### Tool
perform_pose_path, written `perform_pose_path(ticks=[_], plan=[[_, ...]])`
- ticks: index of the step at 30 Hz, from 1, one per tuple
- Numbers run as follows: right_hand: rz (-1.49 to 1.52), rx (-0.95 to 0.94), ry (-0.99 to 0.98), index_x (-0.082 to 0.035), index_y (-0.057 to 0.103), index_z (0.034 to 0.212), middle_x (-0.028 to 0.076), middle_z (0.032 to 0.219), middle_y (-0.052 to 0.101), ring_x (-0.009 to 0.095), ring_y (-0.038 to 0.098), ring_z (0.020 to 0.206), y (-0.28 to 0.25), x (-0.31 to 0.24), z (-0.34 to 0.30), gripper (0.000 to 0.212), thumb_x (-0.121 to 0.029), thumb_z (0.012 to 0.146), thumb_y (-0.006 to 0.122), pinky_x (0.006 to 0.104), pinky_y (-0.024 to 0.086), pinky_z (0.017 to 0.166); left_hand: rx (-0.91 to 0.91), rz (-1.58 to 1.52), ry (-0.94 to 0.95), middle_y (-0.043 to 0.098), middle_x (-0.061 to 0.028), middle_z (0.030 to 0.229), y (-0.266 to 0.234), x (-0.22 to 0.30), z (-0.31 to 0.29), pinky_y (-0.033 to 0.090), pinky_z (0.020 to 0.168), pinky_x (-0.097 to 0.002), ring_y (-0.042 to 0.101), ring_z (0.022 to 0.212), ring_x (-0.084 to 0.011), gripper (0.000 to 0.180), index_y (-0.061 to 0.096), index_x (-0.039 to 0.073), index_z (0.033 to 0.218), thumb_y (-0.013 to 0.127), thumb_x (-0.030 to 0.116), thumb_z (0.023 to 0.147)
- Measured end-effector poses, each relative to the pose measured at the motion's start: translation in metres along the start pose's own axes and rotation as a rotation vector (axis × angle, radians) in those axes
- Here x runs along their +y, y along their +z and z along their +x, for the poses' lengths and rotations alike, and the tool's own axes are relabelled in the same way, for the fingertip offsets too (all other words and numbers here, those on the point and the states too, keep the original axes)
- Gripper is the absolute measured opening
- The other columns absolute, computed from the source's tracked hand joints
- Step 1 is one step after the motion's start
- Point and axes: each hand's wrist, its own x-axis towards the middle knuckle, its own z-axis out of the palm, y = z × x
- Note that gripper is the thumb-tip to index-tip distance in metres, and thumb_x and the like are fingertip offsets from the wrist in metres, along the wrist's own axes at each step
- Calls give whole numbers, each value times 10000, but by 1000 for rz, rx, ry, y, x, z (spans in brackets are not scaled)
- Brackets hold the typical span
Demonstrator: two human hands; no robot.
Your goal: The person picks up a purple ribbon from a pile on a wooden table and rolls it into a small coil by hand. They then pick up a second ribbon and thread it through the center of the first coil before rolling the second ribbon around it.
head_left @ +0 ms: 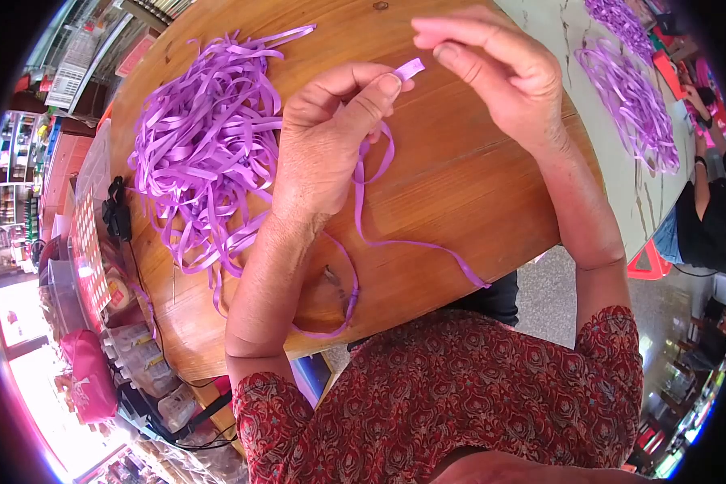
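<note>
My left hand (324,133) pinches a narrow purple satin ribbon (410,69) between thumb and forefinger, its short end poking out past the fingertips. Below the fist, the same colour of ribbon loops down and trails over the wooden table toward the near edge. To the right of that ribbon end, my right hand (515,85) is raised with fingers bent and thumb a little apart; I see nothing between them. A big tangled heap of purple ribbon (206,129) lies on the table just left of my left hand.
The wooden table (452,194) meets a white marbled tabletop (561,48) on the right, where more ribbon bundles (633,105) lie. Another person's arm (700,181) and a red stool (648,263) are beyond. A black cable (141,278) hangs along the left edge.
</note>
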Motion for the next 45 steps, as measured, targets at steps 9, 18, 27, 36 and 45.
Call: perform_pose_path(ticks=[9,18,27,36,45], plan=[[-119,19,-332,-77,697,933,39,878,633,177,610,792,8,24,-7,217,-68,717,725,274,497,664,28,160,55,573,55,733,9,2,-1,373,584,-171,452,656,-13,102,674,9,914,610,78,876],[-285,-164,-298,-34,676,945,36,812,603,177,561,718,10,27,-9,296,2,657,735,273,460,597,62,185,87,541,69,690,6,-4,1,359,542,-168,437,621,-8,96,667,3,885,602,73,879],[-442,-194,-256,-16,648,879,50,785,556,208,528,715,6,35,-8,156,13,728,678,309,440,618,58,384,115,597,22,698,-11,-7,10,408,562,-197,487,639,-31,91,661,-4,870,633,80,848],[-439,-203,-183,-35,630,917,59,765,530,214,523,732,11,38,-9,178,12,749,662,313,430,640,94,358,123,589,29,702,-18,-6,14,395,532,-173,488,621,-20,89,656,-3,868,680,57,807],[-70,-390,35,-23,633,950,57,794,581,156,542,735,10,33,-12,172,19,783,637,278,432,657,97,271,63,587,33,705,-21,-7,17,370,507,-160,489,613,-13,61,662,25,862,678,54,811]])
